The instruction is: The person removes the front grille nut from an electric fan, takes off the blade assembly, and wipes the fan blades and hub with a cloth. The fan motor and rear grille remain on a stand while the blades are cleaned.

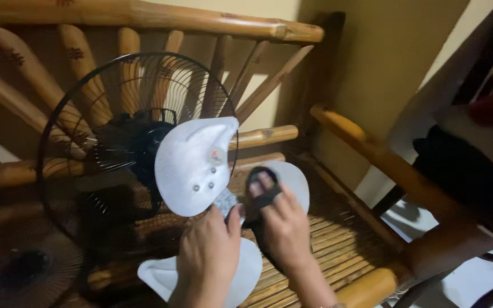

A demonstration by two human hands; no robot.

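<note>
Head view: a person is working on an electric fan set on a bamboo bench (338, 239). The rear guard (87, 142), a black wire cage, stands upright with the black motor housing (146, 145) at its centre. The white three-blade impeller (195, 165) sits in front of the motor; one blade faces the camera, a second (292, 179) shows behind the right hand, and a third (246, 274) lies low, under the left wrist.

Left hand (206, 256) is closed on the hub area at the root of the upper blade, fingers curled, apparently bracing the impeller. Right hand (283, 228) is pinched on a black ring-shaped cap (262, 188), most likely the blade spinner nut, held just right of the hub and apart from the motor shaft. Exact contact between cap and hub is hidden by the fingers.

A second wire guard (18, 262) lies flat at lower left, dim and partly out of frame.

Judgement: the step in hand looks like handling the blade retainer at the hub; whether it is going on or coming off cannot be told. Either way the next move calls for the left hand keeping the impeller from turning while the right hand lines the cap square with the shaft axis. Poor light and motion blur limit detail.
</note>
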